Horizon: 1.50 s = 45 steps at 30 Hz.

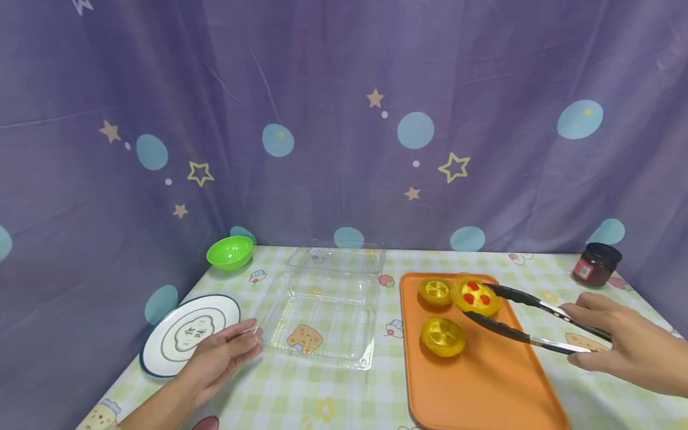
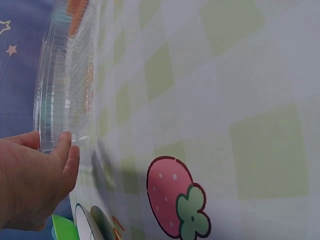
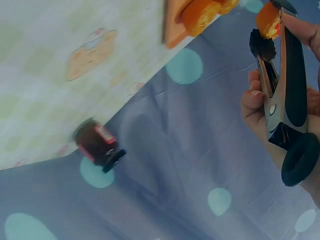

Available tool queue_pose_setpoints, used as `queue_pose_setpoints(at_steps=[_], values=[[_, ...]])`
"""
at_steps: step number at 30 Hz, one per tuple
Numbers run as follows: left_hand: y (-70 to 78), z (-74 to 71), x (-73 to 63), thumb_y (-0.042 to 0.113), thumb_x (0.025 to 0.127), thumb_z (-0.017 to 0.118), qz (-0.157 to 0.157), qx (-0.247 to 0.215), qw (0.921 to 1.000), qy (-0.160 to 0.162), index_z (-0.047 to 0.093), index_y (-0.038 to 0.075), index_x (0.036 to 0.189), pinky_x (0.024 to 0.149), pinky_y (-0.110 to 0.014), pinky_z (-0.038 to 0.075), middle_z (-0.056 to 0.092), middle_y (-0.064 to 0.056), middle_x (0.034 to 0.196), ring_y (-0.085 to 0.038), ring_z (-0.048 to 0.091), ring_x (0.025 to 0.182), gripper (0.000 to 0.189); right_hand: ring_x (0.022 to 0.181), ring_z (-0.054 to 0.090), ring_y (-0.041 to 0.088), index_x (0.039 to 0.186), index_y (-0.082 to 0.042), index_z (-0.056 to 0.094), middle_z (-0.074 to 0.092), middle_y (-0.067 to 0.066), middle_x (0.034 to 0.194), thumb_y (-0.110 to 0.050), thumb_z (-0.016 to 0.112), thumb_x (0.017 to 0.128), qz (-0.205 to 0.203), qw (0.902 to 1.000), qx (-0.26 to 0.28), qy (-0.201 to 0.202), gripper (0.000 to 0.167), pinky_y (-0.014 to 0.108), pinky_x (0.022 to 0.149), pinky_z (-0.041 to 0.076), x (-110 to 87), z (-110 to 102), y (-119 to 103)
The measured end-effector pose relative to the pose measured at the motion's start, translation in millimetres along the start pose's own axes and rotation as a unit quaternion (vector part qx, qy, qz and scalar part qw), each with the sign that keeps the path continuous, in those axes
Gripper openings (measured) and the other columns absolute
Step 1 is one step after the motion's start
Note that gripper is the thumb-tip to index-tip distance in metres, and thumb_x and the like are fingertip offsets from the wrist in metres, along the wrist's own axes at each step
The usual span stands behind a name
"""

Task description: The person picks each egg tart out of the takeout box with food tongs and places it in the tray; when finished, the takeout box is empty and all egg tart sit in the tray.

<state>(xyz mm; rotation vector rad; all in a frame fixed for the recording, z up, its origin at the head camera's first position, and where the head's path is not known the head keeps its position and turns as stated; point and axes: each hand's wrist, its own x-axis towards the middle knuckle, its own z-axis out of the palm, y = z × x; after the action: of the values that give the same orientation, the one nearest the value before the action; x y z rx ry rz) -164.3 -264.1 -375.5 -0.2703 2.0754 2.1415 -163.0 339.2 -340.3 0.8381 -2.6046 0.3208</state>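
My left hand (image 1: 228,349) pinches the near left edge of a clear plastic container (image 1: 322,362), whose hinged lid lies back. In the left wrist view, the thumb and fingers sit on either side of the container's rim (image 2: 42,90). Black-tipped metal tongs (image 1: 556,312) are gripped in my right hand (image 1: 626,340). Their spread tips flank a yellow tart with red pieces (image 1: 473,297) over the far end of an orange tray (image 1: 484,388). Whether that tart touches the tray, I cannot tell. Two plain yellow tarts, one at the back (image 1: 435,291) and one nearer (image 1: 443,337), rest on the tray.
A white plate with a dark rim (image 1: 161,346) lies at the left, close to my left forearm. Behind it stands a green bowl (image 1: 230,253). A dark jar with a black lid (image 1: 596,264) stands at the back right. A purple curtain (image 1: 344,119) hangs behind the table.
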Motion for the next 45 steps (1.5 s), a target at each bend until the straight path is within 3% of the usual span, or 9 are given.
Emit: queue_pose_setpoints(at_steps=[4,8,15,19,23,37,40,43,45], values=[[-0.5,-0.1,-0.4,0.003,0.096,0.056,0.003,0.000,1.0000,0.000,0.025,-0.012,0.145,0.099,-0.030,0.051,0.037,-0.030,0.144,-0.016,0.058,0.113,0.060,0.084,0.053,0.013,0.111,0.013,0.063,0.055,0.010,0.100,-0.026,0.090,0.059,0.040,0.9986,-0.014,-0.030,0.070,0.025,0.054,0.049,-12.0,2.3,5.4],[-1.0,0.2,-0.3,0.003,0.095,0.057,0.004,0.000,1.0000,0.000,0.026,-0.012,0.145,0.099,-0.030,0.051,0.035,-0.031,0.145,-0.018,0.057,0.115,0.060,0.079,0.045,0.002,0.108,0.011,0.066,0.052,0.003,0.096,-0.028,0.090,0.056,0.066,0.9959,-0.030,-0.053,0.070,0.021,0.055,0.044,-22.1,7.1,8.1],[-0.4,-0.6,-0.6,0.006,0.096,0.057,0.000,-0.001,1.0000,-0.004,0.025,-0.011,0.146,0.099,-0.030,0.051,0.035,-0.031,0.146,-0.018,0.057,0.115,0.061,0.075,0.040,-0.001,0.105,0.010,0.067,0.049,-0.001,0.088,-0.026,0.090,0.050,0.047,0.9967,-0.022,-0.063,0.069,0.018,0.053,0.036,-33.6,16.6,16.8],[-0.5,-0.6,-0.5,0.006,0.097,0.056,0.005,0.002,1.0000,-0.007,0.024,-0.011,0.146,0.099,-0.029,0.050,0.034,-0.031,0.146,-0.017,0.057,0.115,0.061,0.091,0.059,0.030,0.112,0.012,0.064,0.059,0.025,0.100,-0.027,0.089,0.056,0.091,0.9878,-0.005,-0.126,0.073,0.038,0.064,0.055,-34.8,19.4,19.2],[-1.1,-0.3,-1.1,0.005,0.097,0.055,0.008,0.005,0.9999,-0.009,0.024,-0.012,0.146,0.100,-0.029,0.050,0.032,-0.032,0.147,-0.018,0.056,0.117,0.060,0.099,0.052,0.058,0.117,0.015,0.060,0.051,0.046,0.111,-0.029,0.087,0.061,0.138,0.9742,0.016,-0.178,0.076,0.062,0.069,0.053,-33.6,21.4,18.8],[0.2,-0.2,-1.7,0.005,0.098,0.053,0.008,0.002,0.9999,-0.011,0.023,-0.012,0.146,0.100,-0.029,0.050,0.029,-0.032,0.148,-0.018,0.054,0.118,0.059,0.091,0.059,0.037,0.113,0.013,0.063,0.059,0.024,0.105,-0.032,0.087,0.060,0.116,0.9802,0.000,-0.161,0.074,0.043,0.061,0.055,-34.3,23.6,19.1],[0.2,-0.1,-2.0,0.005,0.098,0.053,0.006,0.003,0.9999,-0.012,0.023,-0.012,0.146,0.101,-0.029,0.049,0.028,-0.033,0.148,-0.020,0.052,0.121,0.059,0.090,0.059,0.039,0.114,0.013,0.062,0.059,0.027,0.104,-0.033,0.088,0.058,0.125,0.9799,-0.004,-0.155,0.077,0.044,0.062,0.056,-33.7,22.6,17.4],[0.7,0.1,-1.9,0.005,0.098,0.053,0.005,0.003,0.9999,-0.012,0.023,-0.012,0.146,0.101,-0.029,0.049,0.027,-0.032,0.149,-0.021,0.051,0.122,0.059,0.089,0.059,0.042,0.113,0.013,0.063,0.058,0.028,0.103,-0.032,0.089,0.055,0.128,0.9835,-0.013,-0.128,0.078,0.046,0.063,0.056,-33.8,20.4,15.8],[1.0,0.3,-1.9,0.005,0.098,0.052,0.005,0.002,0.9999,-0.012,0.022,-0.012,0.146,0.101,-0.029,0.049,0.027,-0.033,0.149,-0.021,0.051,0.122,0.059,0.082,0.058,0.022,0.109,0.013,0.064,0.058,0.012,0.097,-0.030,0.090,0.049,0.105,0.9912,-0.012,-0.079,0.078,0.032,0.059,0.052,-34.9,20.2,15.1]])
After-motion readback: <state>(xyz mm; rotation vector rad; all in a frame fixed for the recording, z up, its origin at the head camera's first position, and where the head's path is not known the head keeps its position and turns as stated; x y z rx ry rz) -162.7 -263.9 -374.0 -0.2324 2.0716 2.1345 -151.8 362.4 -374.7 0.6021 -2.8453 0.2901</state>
